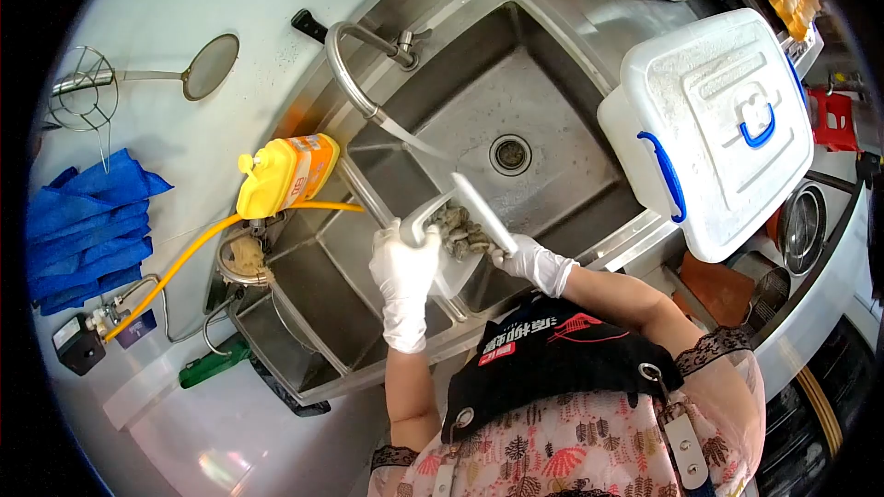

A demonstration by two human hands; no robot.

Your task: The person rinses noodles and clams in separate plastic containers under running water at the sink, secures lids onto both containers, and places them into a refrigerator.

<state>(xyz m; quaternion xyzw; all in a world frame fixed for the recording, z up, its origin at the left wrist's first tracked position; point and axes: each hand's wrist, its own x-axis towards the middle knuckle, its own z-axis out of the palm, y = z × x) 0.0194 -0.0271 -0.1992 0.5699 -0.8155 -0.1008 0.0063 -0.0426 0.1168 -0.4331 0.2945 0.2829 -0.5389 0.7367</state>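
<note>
My left hand (405, 262), in a white glove, grips the left side of a white plastic container (451, 276) over the sink divider. Greyish pieces (458, 232), too small to identify, lie inside it. My right hand (534, 264), also gloved, is closed on the lower end of a flat white lid (483, 212), which is tilted up beside the container's opening. From the curved faucet (350, 74) above, a stream of water runs down toward the container and lid.
A large sink basin (562, 110) lies beyond my hands. At the right is a lidded white box (718, 120) with blue handles. On the left are a yellow bottle (287, 175), a yellow hose (184, 267), blue cloths (92, 230) and a strainer (210, 66).
</note>
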